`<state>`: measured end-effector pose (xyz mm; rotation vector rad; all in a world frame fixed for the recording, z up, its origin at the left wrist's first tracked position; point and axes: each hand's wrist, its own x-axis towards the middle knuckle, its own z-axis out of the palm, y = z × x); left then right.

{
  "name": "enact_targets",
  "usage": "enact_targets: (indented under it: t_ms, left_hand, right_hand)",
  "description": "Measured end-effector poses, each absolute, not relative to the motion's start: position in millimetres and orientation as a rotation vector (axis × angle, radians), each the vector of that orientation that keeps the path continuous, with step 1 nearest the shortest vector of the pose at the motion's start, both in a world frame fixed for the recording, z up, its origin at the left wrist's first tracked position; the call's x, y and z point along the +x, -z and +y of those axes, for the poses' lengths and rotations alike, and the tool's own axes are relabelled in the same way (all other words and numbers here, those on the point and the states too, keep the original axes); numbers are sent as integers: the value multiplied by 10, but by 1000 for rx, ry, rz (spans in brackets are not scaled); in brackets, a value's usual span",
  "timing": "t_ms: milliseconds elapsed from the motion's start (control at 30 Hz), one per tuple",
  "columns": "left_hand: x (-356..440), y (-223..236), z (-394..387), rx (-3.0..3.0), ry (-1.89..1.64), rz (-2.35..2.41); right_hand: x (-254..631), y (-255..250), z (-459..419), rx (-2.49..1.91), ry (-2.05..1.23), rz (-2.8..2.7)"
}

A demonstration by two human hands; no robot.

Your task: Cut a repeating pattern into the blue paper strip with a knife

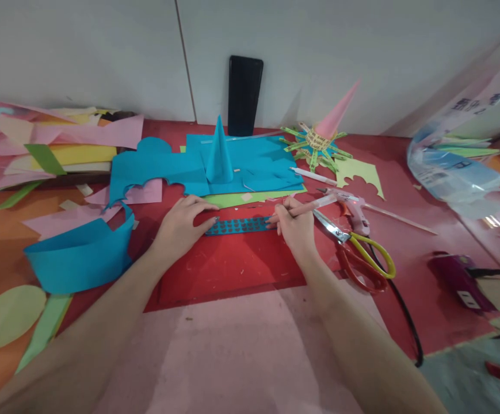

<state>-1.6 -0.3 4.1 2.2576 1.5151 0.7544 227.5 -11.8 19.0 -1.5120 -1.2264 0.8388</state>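
Observation:
A narrow blue paper strip (239, 226) covered in rows of small dark reddish marks lies flat on the red surface between my hands. My left hand (177, 226) rests at the strip's left end, thumb touching it, the other fingers stretched out on the table. A pale pink pen (316, 204) is gripped in my right hand (295, 225), its tip hidden near the strip's right end. Beyond the strip stand a blue paper cone (220, 158) and flat blue paper sheets (262, 158).
Scissors (348, 238) and a pink glue gun (357, 213) lie right of my right hand. A black phone (244, 95) leans on the wall, near a pink cone ornament (336, 118). A blue paper band (81, 256) and coloured scraps (72, 155) sit left; a purple power socket (461, 282) sits right.

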Motion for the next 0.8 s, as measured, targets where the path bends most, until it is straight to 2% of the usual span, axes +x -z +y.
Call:
enact_targets:
  t_ms: [800]
  left_hand:
    - [-4,-66,-9,2250,-749,1517]
  right_hand:
    - [2291,-156,-109,-1498,-832,-1233]
